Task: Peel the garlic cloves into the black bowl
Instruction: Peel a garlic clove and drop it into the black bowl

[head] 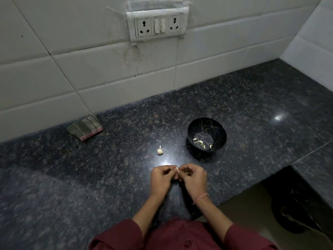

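Two hands shared one garlic clove [177,169]: I saw the left hand [161,178] pinching it while the right hand [194,179] pinched at its skin with curled fingers [186,167], nearer me than the black bowl [203,126] and a little to its left. I judged the clove might slip and drop short of the bowl, or skin flakes land among the peeled cloves [200,141] inside it. A small garlic bulb [160,151] sat left of the bowl

A home kitchen corner.
Dark speckled polished granite countertop [126,177] meets a white glazed-tile wall [72,69] with a white twin-socket switch plate [158,26]; a black gold-veined bowl [205,126] holds peeled garlic cloves [200,141].
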